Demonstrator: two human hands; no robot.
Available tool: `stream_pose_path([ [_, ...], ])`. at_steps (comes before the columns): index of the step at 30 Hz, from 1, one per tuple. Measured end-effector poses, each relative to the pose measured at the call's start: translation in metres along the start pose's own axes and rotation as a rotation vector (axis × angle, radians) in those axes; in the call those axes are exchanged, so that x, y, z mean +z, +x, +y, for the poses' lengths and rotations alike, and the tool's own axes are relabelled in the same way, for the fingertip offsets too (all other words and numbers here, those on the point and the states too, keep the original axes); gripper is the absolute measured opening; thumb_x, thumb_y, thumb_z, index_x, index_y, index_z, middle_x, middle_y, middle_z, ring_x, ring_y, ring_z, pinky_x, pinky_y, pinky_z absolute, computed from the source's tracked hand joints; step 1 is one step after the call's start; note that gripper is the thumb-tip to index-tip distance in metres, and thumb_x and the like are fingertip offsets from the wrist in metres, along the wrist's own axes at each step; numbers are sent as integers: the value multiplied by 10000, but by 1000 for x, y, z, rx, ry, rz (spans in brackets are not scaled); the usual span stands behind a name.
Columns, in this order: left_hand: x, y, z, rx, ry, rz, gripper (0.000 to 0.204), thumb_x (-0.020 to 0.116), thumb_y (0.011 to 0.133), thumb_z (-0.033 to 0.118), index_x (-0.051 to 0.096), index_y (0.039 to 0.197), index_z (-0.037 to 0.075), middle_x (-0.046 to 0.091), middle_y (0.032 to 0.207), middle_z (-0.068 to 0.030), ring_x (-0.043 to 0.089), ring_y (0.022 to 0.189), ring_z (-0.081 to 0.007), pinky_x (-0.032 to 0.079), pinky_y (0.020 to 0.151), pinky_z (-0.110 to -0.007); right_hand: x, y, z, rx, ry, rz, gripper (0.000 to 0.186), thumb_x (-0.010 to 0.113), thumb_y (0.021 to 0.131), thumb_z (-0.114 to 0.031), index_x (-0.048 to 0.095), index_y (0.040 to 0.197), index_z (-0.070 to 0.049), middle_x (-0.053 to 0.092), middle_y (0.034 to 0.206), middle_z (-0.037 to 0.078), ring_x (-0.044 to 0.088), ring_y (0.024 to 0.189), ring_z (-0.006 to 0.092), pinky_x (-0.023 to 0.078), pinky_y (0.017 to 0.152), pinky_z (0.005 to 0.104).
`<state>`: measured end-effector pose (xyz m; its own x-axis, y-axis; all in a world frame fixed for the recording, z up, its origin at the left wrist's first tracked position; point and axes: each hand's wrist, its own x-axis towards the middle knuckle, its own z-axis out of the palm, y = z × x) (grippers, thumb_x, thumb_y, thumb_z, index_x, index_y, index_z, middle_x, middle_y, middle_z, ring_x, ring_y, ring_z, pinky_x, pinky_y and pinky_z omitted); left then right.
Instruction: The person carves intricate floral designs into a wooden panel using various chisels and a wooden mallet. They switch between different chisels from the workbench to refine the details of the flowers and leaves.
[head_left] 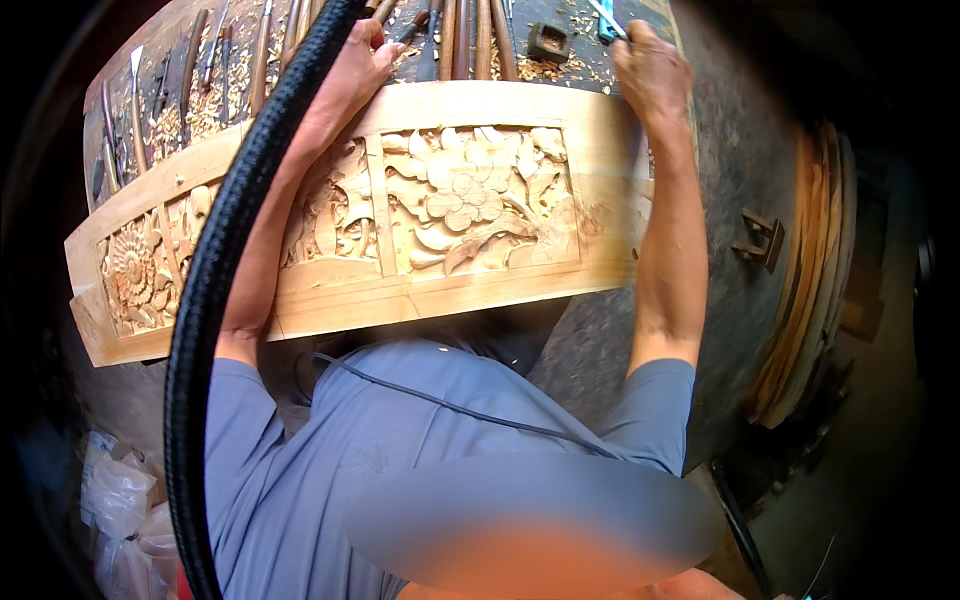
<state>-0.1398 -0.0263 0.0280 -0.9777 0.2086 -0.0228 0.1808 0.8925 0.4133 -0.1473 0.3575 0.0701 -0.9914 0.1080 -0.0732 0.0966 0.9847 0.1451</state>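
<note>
A long carved wooden panel lies slantwise in front of me, with flowers and leaves in relief inside framed sections. My left forearm crosses it. Past its far edge, my left hand is closed with curled fingers beside a dark-tipped tool; whatever it grips is hidden. Beyond the panel's far right corner, my right hand is closed on a thin pale stick, whose exact kind I cannot tell. A light blue object is just left of that hand.
Several chisels with wooden handles lie among wood shavings on the workbench. A small dark square block rests near the right hand. Stacked boards stand at right, plastic bags at lower left. A black cable crosses the view.
</note>
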Motion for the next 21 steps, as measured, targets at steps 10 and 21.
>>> stream_pose_path([
  [10,-44,-15,22,-138,-253,31,221,739,902,253,817,984,62,787,866,-168,778,829,-329,605,757,-431,-119,-56,-19,-262,148,-92,276,770,986,-323,852,1191,-156,832,1012,123,801,871,251,607,830,386],
  [21,-36,-16,15,-14,-213,120,185,725,938,232,808,1007,82,784,890,-144,763,784,-306,597,725,-422,-107,-73,-18,-165,225,-21,286,755,997,-279,836,1197,-93,827,979,120,792,854,242,592,792,364],
])
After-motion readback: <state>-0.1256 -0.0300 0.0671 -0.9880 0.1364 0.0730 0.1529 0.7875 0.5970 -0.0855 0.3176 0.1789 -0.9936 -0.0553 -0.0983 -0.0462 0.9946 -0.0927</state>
